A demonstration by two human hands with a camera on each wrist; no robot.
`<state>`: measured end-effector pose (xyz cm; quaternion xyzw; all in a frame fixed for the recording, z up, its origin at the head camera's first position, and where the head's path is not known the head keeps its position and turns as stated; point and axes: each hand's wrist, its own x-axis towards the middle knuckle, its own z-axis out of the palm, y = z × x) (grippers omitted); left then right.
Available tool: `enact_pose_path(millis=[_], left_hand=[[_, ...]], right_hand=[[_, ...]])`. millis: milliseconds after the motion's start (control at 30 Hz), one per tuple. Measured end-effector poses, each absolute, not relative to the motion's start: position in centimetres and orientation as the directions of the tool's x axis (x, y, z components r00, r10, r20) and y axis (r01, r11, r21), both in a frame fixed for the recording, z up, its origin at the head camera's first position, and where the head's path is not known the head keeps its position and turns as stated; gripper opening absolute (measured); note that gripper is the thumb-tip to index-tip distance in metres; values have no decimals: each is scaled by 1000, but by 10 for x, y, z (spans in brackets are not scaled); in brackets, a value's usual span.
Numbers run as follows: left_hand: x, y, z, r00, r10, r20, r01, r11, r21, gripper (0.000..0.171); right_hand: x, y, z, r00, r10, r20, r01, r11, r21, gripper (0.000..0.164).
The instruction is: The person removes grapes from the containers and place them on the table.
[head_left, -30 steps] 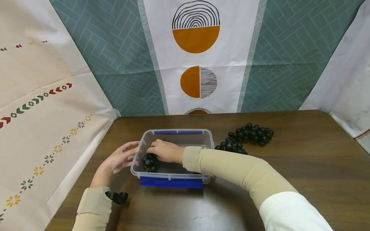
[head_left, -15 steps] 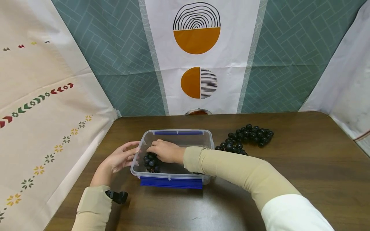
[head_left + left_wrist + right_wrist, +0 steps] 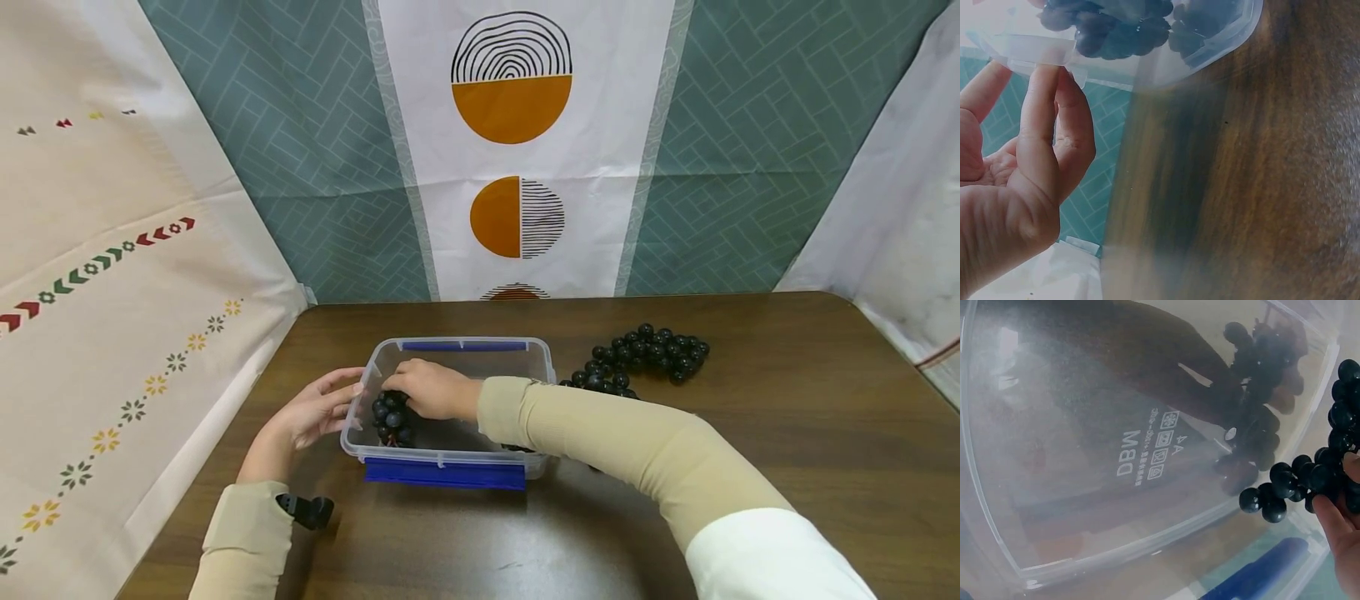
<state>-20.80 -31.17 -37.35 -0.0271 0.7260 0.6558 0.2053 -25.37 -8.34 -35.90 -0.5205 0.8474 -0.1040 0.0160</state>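
Observation:
In the head view, a clear plastic food container (image 3: pixel 480 457) with blue clips stands on the table. My right hand (image 3: pixel 431 388) reaches into its left part and grips a bunch of black grapes (image 3: pixel 392 418). The right wrist view shows the fingers (image 3: pixel 1333 522) curled at these grapes (image 3: pixel 1310 478). My left hand (image 3: pixel 318 410) touches the container's left wall with extended, slightly bent fingers. From the left wrist, its fingertips meet the clear wall (image 3: pixel 1047 49), and grapes (image 3: pixel 1116 28) show through.
Another bunch of black grapes (image 3: pixel 652 350) lies on the brown wooden table (image 3: pixel 780 417), right of the container and partly behind the right sleeve (image 3: pixel 600 421). A black wrist mount (image 3: pixel 306 510) sticks out from the left sleeve. Cloths hang around the table.
My right hand has risen very slightly, the gripped grapes shifting a little with it. The left hand keeps its place at the container's wall. The head view has tilted slightly.

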Motion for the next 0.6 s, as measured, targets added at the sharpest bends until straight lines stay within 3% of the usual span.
enact_pose_path(millis=[233, 600], left_hand=[[-211, -315, -380, -919, 203, -338, -314, 142, 939, 49], [-211, -316, -381, -918, 213, -334, -305, 158, 939, 52]], right_hand=[[-252, -83, -351, -484, -873, 51, -855, 460, -237, 39], [-250, -84, -342, -500, -863, 70, -840, 463, -284, 37]])
